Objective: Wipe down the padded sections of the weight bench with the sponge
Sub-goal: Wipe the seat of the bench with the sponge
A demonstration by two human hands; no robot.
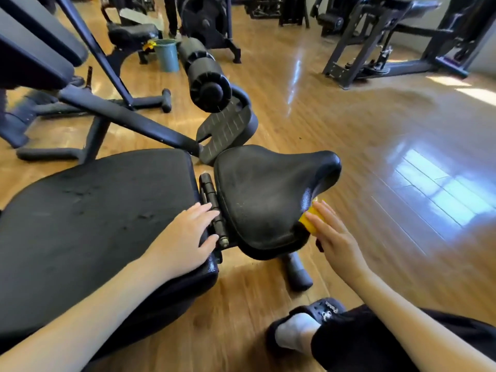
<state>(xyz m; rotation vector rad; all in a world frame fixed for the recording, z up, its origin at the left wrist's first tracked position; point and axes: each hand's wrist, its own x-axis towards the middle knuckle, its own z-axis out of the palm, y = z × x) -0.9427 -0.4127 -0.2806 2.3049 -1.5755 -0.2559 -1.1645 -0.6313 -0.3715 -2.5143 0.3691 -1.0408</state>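
The person's right hand [335, 234] presses a yellow sponge [311, 220] against the near side edge of the small seat pad [263, 194], fingers nearly straight and laid flat over it rather than curled round; only a sliver of the sponge shows between palm and vinyl. The left hand [188, 237] rests open on the corner of the long back pad [94, 218], fingertips touching the black hinge [212, 202] between the two cushions, apparently bracing. Judging by how things lie, the wipe is partway through: the seat pad carries a few small droplets near its middle, which suggests it has had at least one damp pass, and the side rim is the part in hand. The back pad looks matt and scuffed, and whether it has been cleaned cannot be told. The foam leg rollers [208, 79] beyond the seat are probably still to do. A blue bucket [167, 55] stands on the wooden floor [375, 157] well away.
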